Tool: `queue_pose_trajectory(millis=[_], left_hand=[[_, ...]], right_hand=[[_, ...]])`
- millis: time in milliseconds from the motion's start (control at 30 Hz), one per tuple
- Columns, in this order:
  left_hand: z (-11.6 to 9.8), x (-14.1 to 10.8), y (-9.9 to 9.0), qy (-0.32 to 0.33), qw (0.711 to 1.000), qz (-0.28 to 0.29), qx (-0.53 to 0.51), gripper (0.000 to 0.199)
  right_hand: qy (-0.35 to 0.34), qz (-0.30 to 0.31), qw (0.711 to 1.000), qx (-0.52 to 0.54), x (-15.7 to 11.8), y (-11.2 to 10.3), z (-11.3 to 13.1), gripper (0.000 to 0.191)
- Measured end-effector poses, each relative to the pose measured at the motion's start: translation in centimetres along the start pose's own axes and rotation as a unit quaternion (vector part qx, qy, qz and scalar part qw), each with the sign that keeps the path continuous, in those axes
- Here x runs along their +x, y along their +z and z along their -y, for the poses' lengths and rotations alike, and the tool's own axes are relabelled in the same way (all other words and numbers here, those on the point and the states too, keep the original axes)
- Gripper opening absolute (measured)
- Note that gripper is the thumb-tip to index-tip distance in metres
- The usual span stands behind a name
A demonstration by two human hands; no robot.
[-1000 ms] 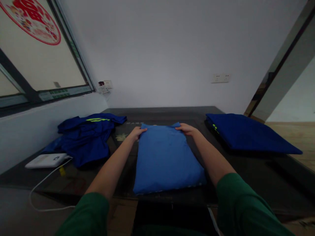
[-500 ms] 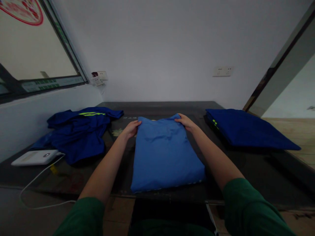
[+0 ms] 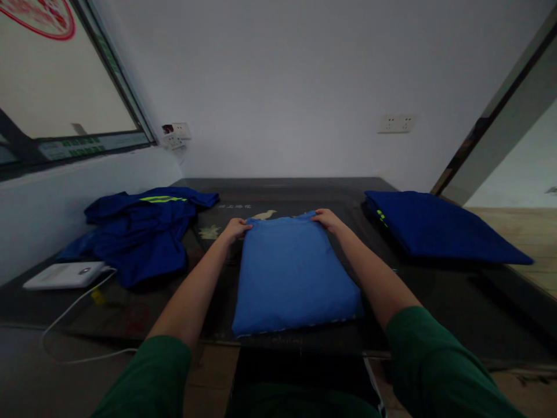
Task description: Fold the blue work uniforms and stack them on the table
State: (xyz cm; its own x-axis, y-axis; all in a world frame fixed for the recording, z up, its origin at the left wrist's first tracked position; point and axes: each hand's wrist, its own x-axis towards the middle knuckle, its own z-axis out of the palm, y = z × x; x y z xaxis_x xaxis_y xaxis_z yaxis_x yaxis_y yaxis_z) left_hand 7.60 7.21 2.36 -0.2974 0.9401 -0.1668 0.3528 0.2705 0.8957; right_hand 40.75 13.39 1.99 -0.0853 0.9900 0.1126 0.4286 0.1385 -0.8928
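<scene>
A light-blue folded garment (image 3: pixel 292 276) lies on the dark table in front of me, its near edge close to the table's front. My left hand (image 3: pixel 237 228) pinches its far left corner between thumb and fingers. At the far right corner, my right hand (image 3: pixel 325 219) grips the cloth in the same way. The far edge dips slightly between the two hands. What kind of garment it is, I cannot make out.
Crumpled dark-blue clothing (image 3: pixel 143 232) with a yellow-green stripe lies at the left. Near it are a white power-bank-like device (image 3: pixel 65 275) and its cable. Folded dark-blue clothing (image 3: pixel 439 226) sits on the right of the table (image 3: pixel 278 188). A wall stands behind.
Both hands have come slightly lower and nearer with the far edge of the light-blue garment. More of the table's printed bird shows beyond it, and the cloth's upper wrinkles have flattened.
</scene>
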Motion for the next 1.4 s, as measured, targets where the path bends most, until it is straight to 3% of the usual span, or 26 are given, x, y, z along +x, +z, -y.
queue_pose_trajectory(millis=[200, 367, 600, 733, 833, 900, 1000, 1133, 1233, 1400], left_hand=[[0.5, 0.6, 0.6, 0.026, 0.997, -0.052, 0.053, 0.02], [0.7, 0.6, 1.1, 0.059, 0.991, -0.092, 0.083, 0.017], [0.4, 0.7, 1.2, 0.061, 0.995, -0.033, 0.065, 0.017], [0.1, 0.1, 1.2, 0.079, 0.993, -0.041, 0.075, 0.041], [-1.2, -1.6, 2.1, 0.148, 0.975, -0.089, 0.143, 0.054], [-2.4, -3.1, 3.6, 0.228, 0.939, -0.104, 0.235, 0.05], [-3.9, -5.5, 6.9, 0.306, 0.89, -0.036, 0.337, 0.04], [-3.2, -7.7, 10.4, 0.301, 0.868, 0.06, 0.389, 0.046], [-1.6, -7.9, 10.7, 0.297, 0.858, 0.061, 0.414, 0.05], [-0.3, -6.3, 8.8, 0.284, 0.861, 0.047, 0.418, 0.056]], right_hand=[[-0.027, -0.053, 0.993, -0.107, 1.1, 0.0, -0.4, 0.032], [-0.068, -0.073, 0.976, -0.194, 0.0, 1.0, -1.4, 0.033], [-0.088, -0.089, 0.956, -0.265, -1.0, 0.7, -1.4, 0.031], [-0.095, -0.072, 0.949, -0.292, -2.0, 0.3, -1.0, 0.026], [-0.099, -0.056, 0.942, -0.314, -3.4, 0.5, -0.1, 0.028], [-0.12, -0.053, 0.932, -0.339, -4.4, 1.1, 1.1, 0.035], [-0.179, -0.028, 0.909, -0.375, -5.9, 2.8, 3.1, 0.044], [-0.175, 0.075, 0.899, -0.395, -7.6, 5.2, 3.4, 0.049], [-0.163, 0.118, 0.889, -0.411, -8.3, 5.5, 1.9, 0.055], [-0.149, 0.098, 0.887, -0.426, -7.8, 3.7, -0.1, 0.057]])
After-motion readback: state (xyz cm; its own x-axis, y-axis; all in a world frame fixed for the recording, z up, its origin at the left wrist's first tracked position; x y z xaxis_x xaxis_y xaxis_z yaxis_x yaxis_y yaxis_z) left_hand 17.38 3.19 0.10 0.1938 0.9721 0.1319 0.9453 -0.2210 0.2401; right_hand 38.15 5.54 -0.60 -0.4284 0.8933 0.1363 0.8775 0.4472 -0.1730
